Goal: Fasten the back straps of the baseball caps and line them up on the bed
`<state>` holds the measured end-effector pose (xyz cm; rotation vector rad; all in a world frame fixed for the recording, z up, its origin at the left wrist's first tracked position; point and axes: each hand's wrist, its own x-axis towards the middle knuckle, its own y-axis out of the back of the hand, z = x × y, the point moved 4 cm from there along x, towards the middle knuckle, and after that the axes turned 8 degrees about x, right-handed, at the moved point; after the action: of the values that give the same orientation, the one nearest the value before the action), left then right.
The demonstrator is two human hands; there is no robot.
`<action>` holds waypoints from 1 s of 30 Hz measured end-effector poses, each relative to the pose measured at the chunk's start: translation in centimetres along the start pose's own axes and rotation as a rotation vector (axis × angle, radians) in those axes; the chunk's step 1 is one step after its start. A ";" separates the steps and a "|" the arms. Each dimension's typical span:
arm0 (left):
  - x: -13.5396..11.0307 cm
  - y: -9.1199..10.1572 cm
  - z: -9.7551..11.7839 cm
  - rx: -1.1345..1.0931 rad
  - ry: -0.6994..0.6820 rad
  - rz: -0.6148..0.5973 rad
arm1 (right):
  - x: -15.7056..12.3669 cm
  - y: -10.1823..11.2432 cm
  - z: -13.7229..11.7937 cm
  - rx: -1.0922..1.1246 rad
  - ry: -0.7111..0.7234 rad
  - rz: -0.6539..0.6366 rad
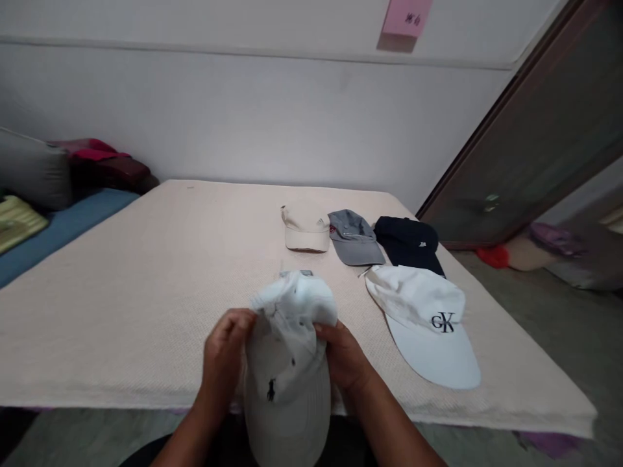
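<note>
I hold a light beige cap (288, 363) with a small dark horse logo over the table's near edge, its brim pointing toward me. My left hand (224, 353) is closed on the cap's left side, fingers curled over the crown. My right hand (343, 358) grips the right side of the crown. The back of the cap is bunched up between both hands.
On the cream-covered table (146, 292) lie a white cap (428, 324) with a dark logo, a navy cap (409, 241), a grey cap (354, 237) and a cream cap (305, 228). Cushions (34, 175) sit at the left. A dark door frame (511, 130) stands at the right.
</note>
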<state>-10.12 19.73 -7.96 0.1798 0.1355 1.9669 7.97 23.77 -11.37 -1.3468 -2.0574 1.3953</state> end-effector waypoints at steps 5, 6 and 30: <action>0.9 -1.7 -2.3 -0.398 0.558 -0.165 | -1.5 -0.4 -0.9 0.018 0.028 -0.064; 0.5 -2.7 -2.1 -0.472 0.628 -0.284 | -1.7 -0.5 -1.1 0.027 0.033 -0.067; -1.9 -4.0 0.2 -0.420 0.605 -0.726 | -2.6 1.3 -4.6 -0.160 0.015 -0.139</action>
<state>-5.74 19.58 -8.62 -0.6619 0.1477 1.2275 13.07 24.24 -9.66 -1.2427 -2.2464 1.1809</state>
